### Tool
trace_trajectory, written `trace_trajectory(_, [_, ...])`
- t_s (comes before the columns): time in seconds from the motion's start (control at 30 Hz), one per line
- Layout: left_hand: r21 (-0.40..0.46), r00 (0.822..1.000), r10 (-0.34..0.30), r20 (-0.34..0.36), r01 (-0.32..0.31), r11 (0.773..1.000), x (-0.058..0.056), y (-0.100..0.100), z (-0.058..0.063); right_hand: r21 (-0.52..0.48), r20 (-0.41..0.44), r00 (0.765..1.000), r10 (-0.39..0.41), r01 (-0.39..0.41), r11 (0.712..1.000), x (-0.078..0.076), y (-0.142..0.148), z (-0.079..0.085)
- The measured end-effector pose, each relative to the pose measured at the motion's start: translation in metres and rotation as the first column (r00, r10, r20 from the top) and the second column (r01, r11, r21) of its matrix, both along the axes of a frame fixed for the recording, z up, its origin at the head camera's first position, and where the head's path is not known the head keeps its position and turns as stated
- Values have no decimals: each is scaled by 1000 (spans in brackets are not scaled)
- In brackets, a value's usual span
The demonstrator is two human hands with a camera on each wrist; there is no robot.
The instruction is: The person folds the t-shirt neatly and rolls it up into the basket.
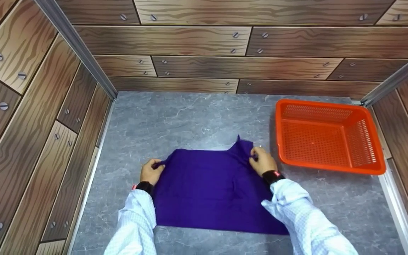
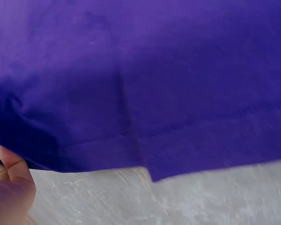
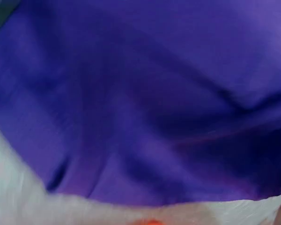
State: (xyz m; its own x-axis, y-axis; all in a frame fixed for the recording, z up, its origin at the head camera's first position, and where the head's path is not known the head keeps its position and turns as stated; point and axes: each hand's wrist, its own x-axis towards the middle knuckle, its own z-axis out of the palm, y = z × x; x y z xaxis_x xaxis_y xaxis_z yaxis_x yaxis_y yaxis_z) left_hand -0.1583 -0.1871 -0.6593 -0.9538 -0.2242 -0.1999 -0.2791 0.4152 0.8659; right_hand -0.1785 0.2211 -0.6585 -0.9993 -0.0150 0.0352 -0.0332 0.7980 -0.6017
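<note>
A purple cloth (image 1: 204, 187) with a stitched hem lies spread on the grey floor in the head view, its lower edge nearly straight. At its upper left corner my left hand (image 1: 151, 172) pinches the edge between thumb and fingers. My right hand (image 1: 263, 162) grips the right edge near the top, where a corner of fabric stands up in a peak and folds run down. The left wrist view shows the hemmed edge of the cloth (image 2: 145, 103) and the pinching left hand (image 2: 14, 183). In the right wrist view the cloth (image 3: 131, 117) is blurred and creased, with a fingertip at the lower right.
An orange plastic basket (image 1: 313, 168) with perforated sides stands to the right of the cloth, close to my right hand. Wood-patterned walls (image 1: 197, 67) enclose the grey marbled surface (image 1: 190, 117) at the back, left and right.
</note>
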Motion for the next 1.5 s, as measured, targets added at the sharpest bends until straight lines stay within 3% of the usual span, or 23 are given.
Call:
trace_trajectory(0.1, [-116, 995, -97, 12, 98, 988, 8, -1, -5, 129, -69, 987, 144, -134, 983, 10, 2, -9])
trace_trajectory(0.2, [-294, 983, -184, 25, 183, 938, 16, -1, -11, 218, -82, 978, 192, -170, 961, 17, 1, -16])
trace_trajectory(0.27, [-412, 974, -225, 29, 216, 885, 20, 0, -14, 252, -76, 982, 171, -147, 956, 17, -1, -18])
trace_trajectory(0.4, [-604, 957, -289, 28, 247, 758, 24, 8, -18, 249, -44, 994, 103, -88, 964, 9, -12, -15])
trace_trajectory(0.6, [-781, 918, -390, 64, 290, 554, 28, 25, -23, 145, 44, 999, -30, 24, 989, -8, -33, -1])
trace_trajectory(0.7, [-820, 899, -437, 35, 276, 501, 30, 31, -24, 113, 69, 997, -45, 37, 993, -12, -39, 2])
trace_trajectory(0.77, [-835, 889, -458, 2, 254, 488, 30, 34, -25, 130, 69, 997, -21, 12, 991, -13, -41, 3])
trace_trajectory(0.93, [-837, 890, -453, -53, 208, 507, 29, 33, -23, 214, 31, 999, 37, -43, 976, -11, -39, 5])
trace_trajectory(1.13, [-835, 900, -429, -76, 177, 520, 26, 26, -19, 76, -65, 998, 7, -2, 997, -11, -26, 21])
trace_trajectory(1.33, [-791, 915, -386, -116, 150, 593, 26, 21, -12, 9, -200, 975, -93, 97, 995, 5, -13, 37])
trace_trajectory(1.5, [-761, 905, -385, -179, 121, 638, 26, 14, -6, -39, -223, 964, -146, 141, 989, 26, 1, 36])
